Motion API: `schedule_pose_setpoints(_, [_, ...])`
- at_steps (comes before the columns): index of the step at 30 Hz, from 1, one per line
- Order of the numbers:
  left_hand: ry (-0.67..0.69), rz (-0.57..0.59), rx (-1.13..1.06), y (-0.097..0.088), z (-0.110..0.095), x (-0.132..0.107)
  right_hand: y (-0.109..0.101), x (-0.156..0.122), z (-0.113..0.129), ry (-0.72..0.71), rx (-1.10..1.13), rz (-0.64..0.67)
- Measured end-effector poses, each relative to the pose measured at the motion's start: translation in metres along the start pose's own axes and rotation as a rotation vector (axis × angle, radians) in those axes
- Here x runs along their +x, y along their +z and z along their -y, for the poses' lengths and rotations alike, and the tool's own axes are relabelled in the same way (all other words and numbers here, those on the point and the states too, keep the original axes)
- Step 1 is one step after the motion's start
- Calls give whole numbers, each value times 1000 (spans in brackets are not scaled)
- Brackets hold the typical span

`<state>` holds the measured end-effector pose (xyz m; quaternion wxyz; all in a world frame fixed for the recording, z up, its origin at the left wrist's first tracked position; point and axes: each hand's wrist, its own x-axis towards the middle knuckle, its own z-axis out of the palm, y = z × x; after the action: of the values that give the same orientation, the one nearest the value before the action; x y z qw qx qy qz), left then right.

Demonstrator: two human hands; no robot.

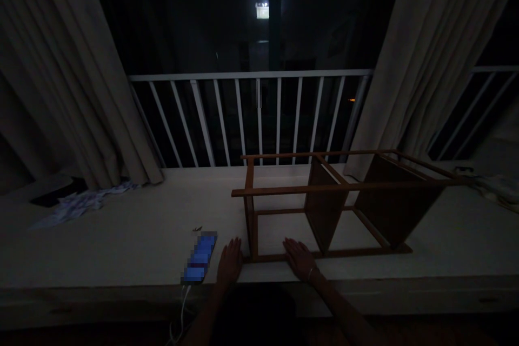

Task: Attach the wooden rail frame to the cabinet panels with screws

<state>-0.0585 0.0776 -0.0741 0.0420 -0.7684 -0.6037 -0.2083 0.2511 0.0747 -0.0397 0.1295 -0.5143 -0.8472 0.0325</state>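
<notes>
The scene is very dim. A wooden shelf frame [324, 194] lies on its side on a pale ledge [121, 238]. My left hand [229, 264] rests flat on the ledge with fingers stretched out, touching the frame's near left corner. My right hand [300, 258] lies flat with fingers apart against the frame's bottom rail. Neither hand holds anything. A lit phone [200, 258] with a cable lies just left of my left hand.
A white railing [251, 113] runs behind the ledge, with dark night beyond. Curtains hang at the left [60, 81] and right [425, 59]. Crumpled patterned cloth [81, 203] lies at the far left of the ledge, and pale items [498, 189] at the far right.
</notes>
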Motion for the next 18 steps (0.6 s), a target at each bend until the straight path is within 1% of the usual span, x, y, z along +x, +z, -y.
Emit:
schedule_pose_setpoints(6, [-10,15,19,-4,-3,2,0,1,2,33,32,23])
schedule_pose_setpoints(11, [-25,4,6,-6,-4,3,0,2,1,43,53,0])
schedule_pose_setpoints(18, [-30,24,12,-7,-6,4,-5,1,3,40,58,-3])
